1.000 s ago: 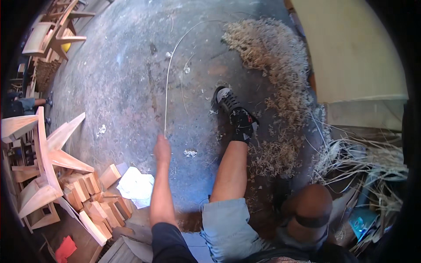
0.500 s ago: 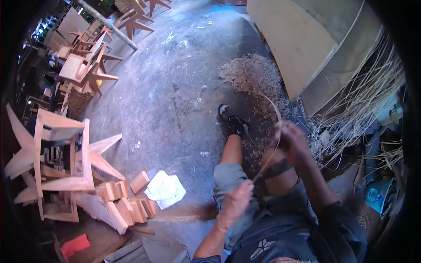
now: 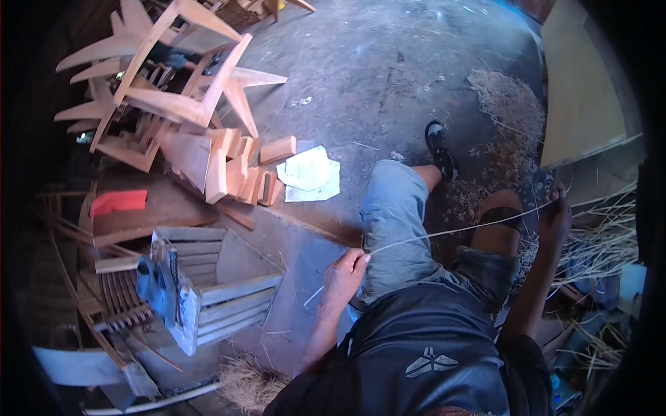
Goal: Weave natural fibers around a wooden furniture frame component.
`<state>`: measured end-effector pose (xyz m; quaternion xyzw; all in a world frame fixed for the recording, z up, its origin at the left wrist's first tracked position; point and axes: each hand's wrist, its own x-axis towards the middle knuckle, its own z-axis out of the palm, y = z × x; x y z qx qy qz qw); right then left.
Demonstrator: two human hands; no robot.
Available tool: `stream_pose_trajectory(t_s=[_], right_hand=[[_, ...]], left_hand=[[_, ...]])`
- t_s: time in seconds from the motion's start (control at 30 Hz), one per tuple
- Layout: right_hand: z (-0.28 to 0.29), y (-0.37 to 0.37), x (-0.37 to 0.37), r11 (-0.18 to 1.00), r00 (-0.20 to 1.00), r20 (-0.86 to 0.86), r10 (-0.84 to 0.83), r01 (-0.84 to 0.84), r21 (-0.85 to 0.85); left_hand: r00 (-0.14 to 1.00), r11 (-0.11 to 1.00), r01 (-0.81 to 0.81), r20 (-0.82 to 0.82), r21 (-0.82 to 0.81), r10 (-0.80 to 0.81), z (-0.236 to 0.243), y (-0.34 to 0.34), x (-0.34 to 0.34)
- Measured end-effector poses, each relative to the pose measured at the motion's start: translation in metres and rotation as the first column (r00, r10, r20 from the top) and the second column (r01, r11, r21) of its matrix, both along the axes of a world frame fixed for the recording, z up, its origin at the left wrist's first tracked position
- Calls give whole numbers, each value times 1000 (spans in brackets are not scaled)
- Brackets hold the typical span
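A long, thin, pale cane strip [image 3: 454,231] stretches nearly straight across my lap. Near its left part, my left hand [image 3: 344,279] pinches it between thumb and fingers, and a short end sticks out on the far side of that hand. Out to the right beside my knee, my right hand [image 3: 553,213] grips the strip, with a bit of it curling up past the fingertips. A dark band [image 3: 502,218] is round my right leg, beneath the strip. Past my right hand lies a bundle of similar loose strips [image 3: 600,232].
Curly shavings [image 3: 510,114] heap on the floor by a pale board [image 3: 586,83]. To the left stand wooden frames [image 3: 166,104], stacked wood blocks [image 3: 243,173], white sheets [image 3: 310,179], a red piece [image 3: 118,202] and a slatted wooden crate [image 3: 222,291]. A fibre tuft [image 3: 250,385] lies near.
My hands have moved apart, drawing the formerly bowed strip out long and nearly straight. The view has swung left and down, bringing the slatted crate into sight.
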<state>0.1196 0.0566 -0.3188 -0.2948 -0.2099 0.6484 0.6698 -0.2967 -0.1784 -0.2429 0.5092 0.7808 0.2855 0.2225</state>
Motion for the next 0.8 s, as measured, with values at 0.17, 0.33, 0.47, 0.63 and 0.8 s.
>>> stream_pose_trajectory(t_s=[0.17, 0.33, 0.47, 0.63, 0.8], right_hand=[[-31, -14, 26, 991, 999, -4, -50, 49, -123], [-46, -26, 37, 974, 993, 37, -112, 117, -195], [-49, -23, 39, 967, 990, 15, -140, 140, -211], [-39, -22, 28, 979, 993, 20, -120, 122, -163], [-36, -18, 27, 985, 994, 0, -110, 109, -136]], left_hand=[[996, 993, 87, -1, 76, -87, 19, 16, 33], [974, 967, 228, -16, 111, -227, 27, 41, 61], [957, 954, 287, -60, 92, -282, 24, 51, 60], [974, 972, 218, -81, 88, -212, 30, 52, 63], [961, 982, 188, -208, 10, -181, 26, 18, 32]])
